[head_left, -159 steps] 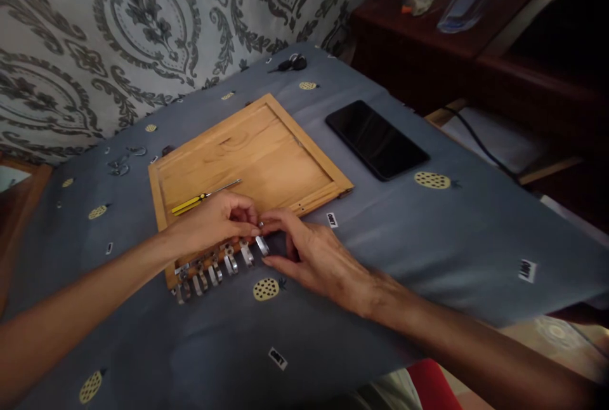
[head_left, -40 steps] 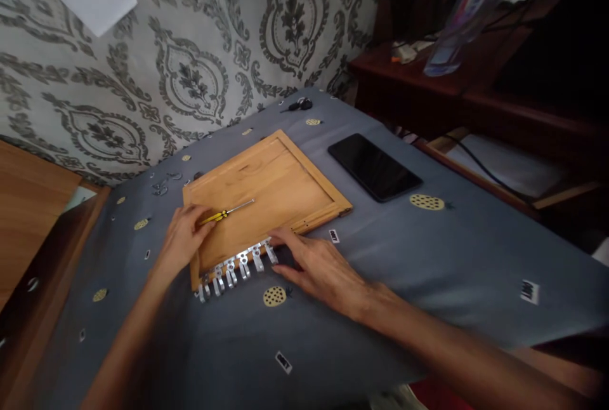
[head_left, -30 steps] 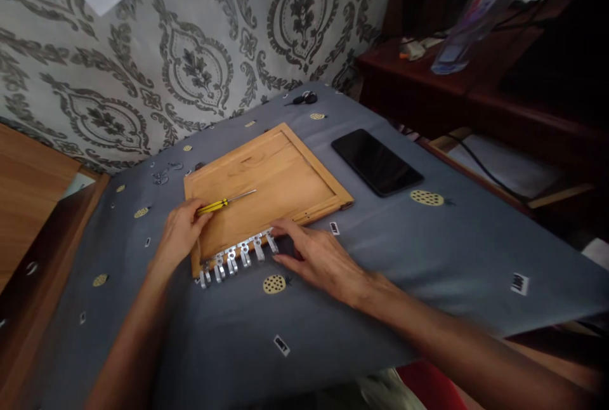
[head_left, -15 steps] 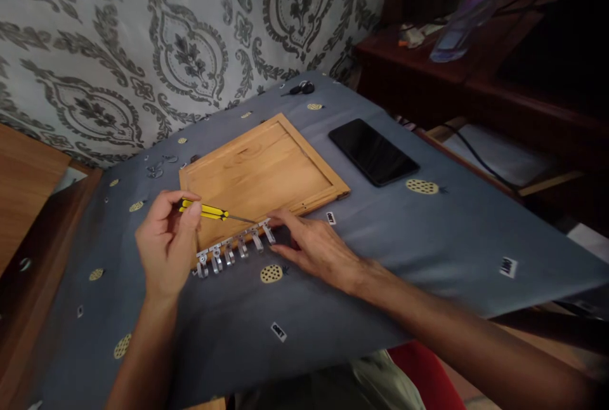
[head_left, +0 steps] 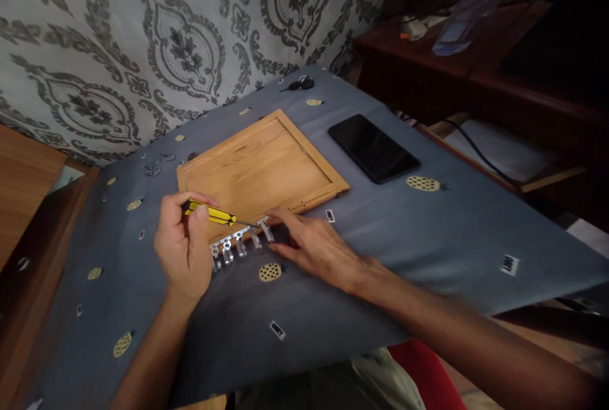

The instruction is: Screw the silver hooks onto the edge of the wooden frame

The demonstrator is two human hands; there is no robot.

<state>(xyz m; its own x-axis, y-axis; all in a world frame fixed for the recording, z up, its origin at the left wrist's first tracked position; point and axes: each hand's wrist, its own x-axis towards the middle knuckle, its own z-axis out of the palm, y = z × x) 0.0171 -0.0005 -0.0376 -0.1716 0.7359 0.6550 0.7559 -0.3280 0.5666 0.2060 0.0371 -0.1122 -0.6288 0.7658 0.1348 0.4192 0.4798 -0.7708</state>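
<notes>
My left hand [head_left: 183, 251] is closed around the yellow and black handle of a screwdriver [head_left: 217, 214]. Its thin shaft slants down to the right, the tip close to the right part of a silver hook rail [head_left: 240, 235]. Several metal hooks hang from this rail, which lies along the near edge of a framed wooden board [head_left: 259, 172]. My right hand [head_left: 316, 242] grips the rail's right end between thumb and fingers, against the board. The left end of the rail is hidden behind my left hand. Whether the tip sits in a screw I cannot tell.
A black phone [head_left: 374, 148] lies right of the board on the blue patterned cloth [head_left: 333, 334]. Small metal rings [head_left: 153, 167] rest to the left, and dark keys [head_left: 304, 82] at the back. A clear bottle [head_left: 457, 32] stands on the dark red furniture [head_left: 409, 61].
My left hand has moved right with the screwdriver, bringing its tip along the rail toward my right hand and covering the rail's left hooks. My right hand keeps its place.
</notes>
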